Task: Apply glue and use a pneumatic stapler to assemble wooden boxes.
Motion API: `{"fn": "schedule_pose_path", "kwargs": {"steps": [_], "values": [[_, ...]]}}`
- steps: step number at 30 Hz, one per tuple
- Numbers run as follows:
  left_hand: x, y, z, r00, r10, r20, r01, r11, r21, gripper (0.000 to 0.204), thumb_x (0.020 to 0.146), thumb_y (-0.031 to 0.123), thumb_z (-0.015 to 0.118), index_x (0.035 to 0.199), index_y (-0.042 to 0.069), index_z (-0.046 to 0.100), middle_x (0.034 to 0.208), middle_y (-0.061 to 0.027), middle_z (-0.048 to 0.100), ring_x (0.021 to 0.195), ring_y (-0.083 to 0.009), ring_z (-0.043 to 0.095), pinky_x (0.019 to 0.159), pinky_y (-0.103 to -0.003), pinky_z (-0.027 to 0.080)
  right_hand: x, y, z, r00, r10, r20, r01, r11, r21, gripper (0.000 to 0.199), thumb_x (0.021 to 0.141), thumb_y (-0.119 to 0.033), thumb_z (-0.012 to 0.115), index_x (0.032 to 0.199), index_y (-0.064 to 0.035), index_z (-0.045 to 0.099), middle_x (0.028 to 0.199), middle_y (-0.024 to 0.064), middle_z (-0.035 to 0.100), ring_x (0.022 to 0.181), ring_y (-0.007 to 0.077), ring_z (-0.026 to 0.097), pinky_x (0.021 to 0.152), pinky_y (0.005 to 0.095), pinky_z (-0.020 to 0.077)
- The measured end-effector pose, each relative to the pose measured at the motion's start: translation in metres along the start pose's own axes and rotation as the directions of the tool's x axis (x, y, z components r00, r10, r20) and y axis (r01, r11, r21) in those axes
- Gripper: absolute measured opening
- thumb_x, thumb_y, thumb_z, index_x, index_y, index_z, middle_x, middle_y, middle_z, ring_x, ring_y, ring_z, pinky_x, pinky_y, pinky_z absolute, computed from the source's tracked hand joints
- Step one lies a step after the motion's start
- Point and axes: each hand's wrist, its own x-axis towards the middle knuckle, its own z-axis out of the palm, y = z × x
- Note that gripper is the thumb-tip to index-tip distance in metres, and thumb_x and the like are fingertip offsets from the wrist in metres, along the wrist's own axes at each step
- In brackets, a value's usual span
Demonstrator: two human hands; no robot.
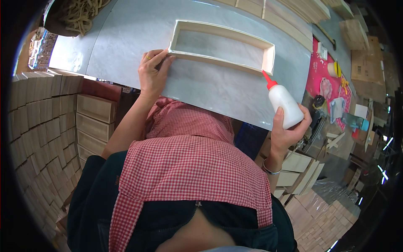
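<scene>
A long rectangular wooden frame (210, 59) lies on the grey marbled tabletop (201, 88), with a whitish line along its upper edges. My left hand (154, 71) pinches the frame's near left corner between thumb and fingers. In my right hand (291, 128) is a white glue bottle (285, 105) with a red pointed nozzle (268, 80). The bottle is tilted, and its tip is at the frame's near right corner; whether it touches the wood I cannot tell.
Stacked wooden boxes (37, 113) rise at the left. A container of rubber bands (84, 17) stands at the far left, and wooden strips (289, 29) lie along the back. On the right are a pink cloth (315, 71), a yellow-edged tape roll (334, 69) and a clear bottle (354, 121).
</scene>
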Motion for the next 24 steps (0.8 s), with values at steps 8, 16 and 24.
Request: {"fn": "schedule_pose_path", "kwargs": {"steps": [8,16,24], "values": [[0.003,0.0,0.002,1.0,0.003,0.017,-0.003,1.0,0.03,0.026,0.086,0.008,0.076,0.113,0.006,0.077,0.107,-0.0044,0.071,0.094,-0.0183,0.059,0.08,-0.029,0.052,0.004,0.012,-0.011,0.998,0.038,-0.045,-0.04,0.998,-0.054,0.052,0.082,-0.015,0.078,0.125,-0.0028,0.051,0.117,0.0141,0.059,0.101,0.0276,0.059,0.088,0.0388,0.0513],[0.004,0.01,-0.003,0.999,-0.036,0.037,0.031,0.993,0.11,0.024,0.088,0.008,0.074,0.111,0.003,0.076,0.107,-0.0068,0.07,0.094,-0.0204,0.06,0.081,-0.031,0.051,0.023,0.057,0.007,0.914,0.358,-0.19,-0.323,0.927,0.192,0.051,0.085,-0.017,0.076,0.124,-0.0016,0.048,0.115,0.0151,0.057,0.1,0.0257,0.057,0.088,0.0349,0.0491],[-0.003,-0.004,-0.008,0.999,0.019,0.049,-0.023,0.996,0.082,0.024,0.088,0.009,0.074,0.111,0.002,0.075,0.109,-0.0065,0.07,0.094,-0.0202,0.06,0.081,-0.03,0.049,0.155,0.188,0.024,0.842,0.325,-0.43,-0.364,0.931,-0.009,0.051,0.075,-0.022,0.081,0.102,-0.0034,0.042,0.102,0.0138,0.051,0.089,0.027,0.053,0.086,0.0391,0.0483]]}}
